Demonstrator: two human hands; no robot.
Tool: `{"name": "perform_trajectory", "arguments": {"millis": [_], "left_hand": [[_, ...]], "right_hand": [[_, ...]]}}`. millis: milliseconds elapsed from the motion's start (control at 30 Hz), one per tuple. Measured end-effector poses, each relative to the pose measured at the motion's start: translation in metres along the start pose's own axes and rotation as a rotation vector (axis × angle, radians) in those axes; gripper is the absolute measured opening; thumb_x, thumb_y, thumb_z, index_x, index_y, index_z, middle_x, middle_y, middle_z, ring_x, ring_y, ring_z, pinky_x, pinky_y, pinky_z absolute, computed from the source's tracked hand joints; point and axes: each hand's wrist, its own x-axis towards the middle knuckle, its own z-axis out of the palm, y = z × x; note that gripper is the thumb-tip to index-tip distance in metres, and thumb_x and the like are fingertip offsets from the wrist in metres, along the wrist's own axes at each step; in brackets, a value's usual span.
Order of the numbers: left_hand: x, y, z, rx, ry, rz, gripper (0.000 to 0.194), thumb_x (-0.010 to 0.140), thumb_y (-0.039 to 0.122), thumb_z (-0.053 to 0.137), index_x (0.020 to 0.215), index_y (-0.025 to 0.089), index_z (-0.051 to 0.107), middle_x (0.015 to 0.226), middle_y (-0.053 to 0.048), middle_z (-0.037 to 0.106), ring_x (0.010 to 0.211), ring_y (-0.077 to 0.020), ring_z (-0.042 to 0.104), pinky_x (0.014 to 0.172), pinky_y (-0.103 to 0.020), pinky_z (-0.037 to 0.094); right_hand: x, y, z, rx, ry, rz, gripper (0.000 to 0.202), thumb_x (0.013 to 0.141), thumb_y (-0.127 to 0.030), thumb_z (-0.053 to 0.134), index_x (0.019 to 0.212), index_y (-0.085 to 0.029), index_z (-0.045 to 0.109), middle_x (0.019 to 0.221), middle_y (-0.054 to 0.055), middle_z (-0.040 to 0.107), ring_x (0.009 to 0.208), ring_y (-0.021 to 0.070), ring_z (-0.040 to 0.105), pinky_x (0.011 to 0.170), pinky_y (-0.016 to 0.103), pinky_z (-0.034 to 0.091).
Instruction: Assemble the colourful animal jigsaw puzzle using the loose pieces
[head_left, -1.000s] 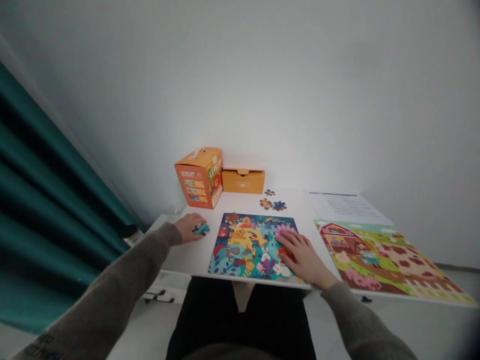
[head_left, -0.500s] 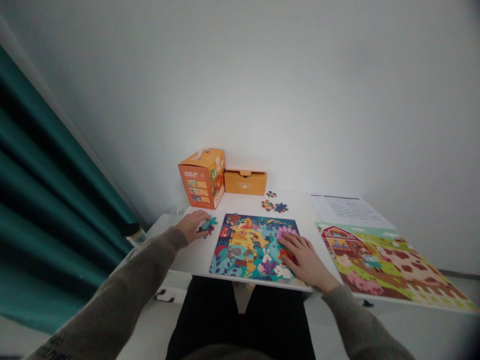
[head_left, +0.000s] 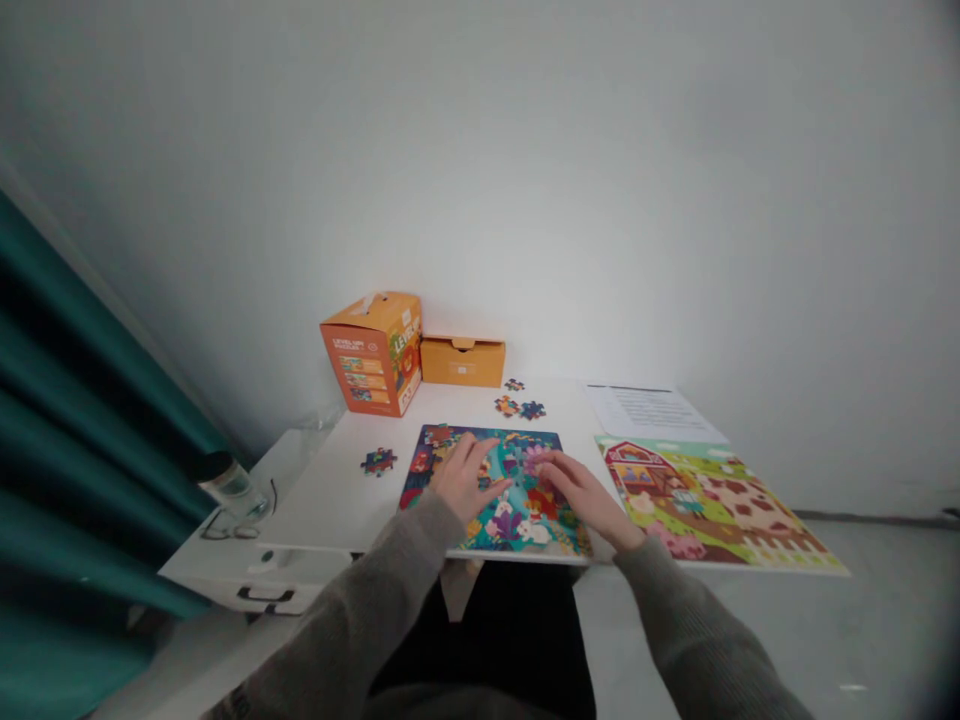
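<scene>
A colourful jigsaw puzzle (head_left: 506, 530) lies flat on the white table at its front edge, mostly filled with animals and plants. My left hand (head_left: 466, 482) rests over its middle, fingers and thumb spread, holding nothing that I can see. Over the right part of the puzzle is my right hand (head_left: 576, 488), its fingertips bent together beside a pink flower (head_left: 534, 458). Whether a piece is between those fingertips is hidden. Loose puzzle pieces (head_left: 379, 461) lie in a small cluster left of the puzzle. A brownish piece (head_left: 439, 435) sits at its upper left corner.
At the back stand an orange puzzle box (head_left: 375, 355) and a yellow open-flapped box (head_left: 463, 362). More pieces (head_left: 532, 410) lie before them. To the right are a farm picture (head_left: 705, 500) and a printed sheet (head_left: 649, 412). A jar (head_left: 234, 488) and glasses (head_left: 225, 528) stand left.
My left hand has moved right, from the loose pieces onto the puzzle, and its fingers have spread. My right hand has drawn its fingertips together near the pink flower. The view has shifted.
</scene>
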Motion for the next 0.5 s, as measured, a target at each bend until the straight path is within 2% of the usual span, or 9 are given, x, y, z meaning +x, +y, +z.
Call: {"name": "perform_trajectory", "arguments": {"millis": [100,233,367,500], "left_hand": [[0.003,0.021,0.016,0.014,-0.014,0.009,0.049,0.088,0.044,0.067,0.13,0.025,0.051,0.113,-0.008,0.054,0.105,-0.0244,0.06,0.092,-0.037,0.053],[0.005,0.037,0.022,0.048,-0.11,0.016,0.048,0.086,0.037,0.068,0.129,0.021,0.053,0.113,-0.011,0.057,0.108,-0.0282,0.058,0.096,-0.042,0.049],[0.01,0.029,0.016,0.035,-0.185,0.01,0.055,0.085,0.04,0.068,0.134,0.022,0.05,0.114,-0.01,0.064,0.11,-0.03,0.058,0.098,-0.047,0.045],[0.016,0.016,0.016,0.018,-0.263,0.059,0.038,0.086,0.037,0.066,0.121,0.024,0.06,0.11,-0.007,0.067,0.106,-0.0272,0.06,0.095,-0.043,0.045]], "right_hand": [[0.01,-0.011,0.006,0.098,-0.061,0.008,0.033,0.096,-0.051,0.047,0.096,-0.021,0.059,0.08,0.0,0.061,0.073,0.0162,0.056,0.07,0.029,0.048],[0.021,-0.001,0.001,0.078,-0.085,0.044,0.039,0.093,-0.055,0.05,0.074,-0.021,0.049,0.065,-0.005,0.047,0.06,0.0125,0.043,0.057,0.025,0.037],[0.025,0.023,-0.019,0.066,-0.176,0.118,0.042,0.089,-0.057,0.054,0.069,-0.02,0.049,0.062,-0.005,0.043,0.058,0.0115,0.039,0.054,0.024,0.032],[0.018,0.04,-0.029,-0.006,-0.318,0.145,0.042,0.087,-0.055,0.056,0.067,-0.018,0.054,0.061,-0.005,0.042,0.057,0.0102,0.035,0.055,0.024,0.028]]}}
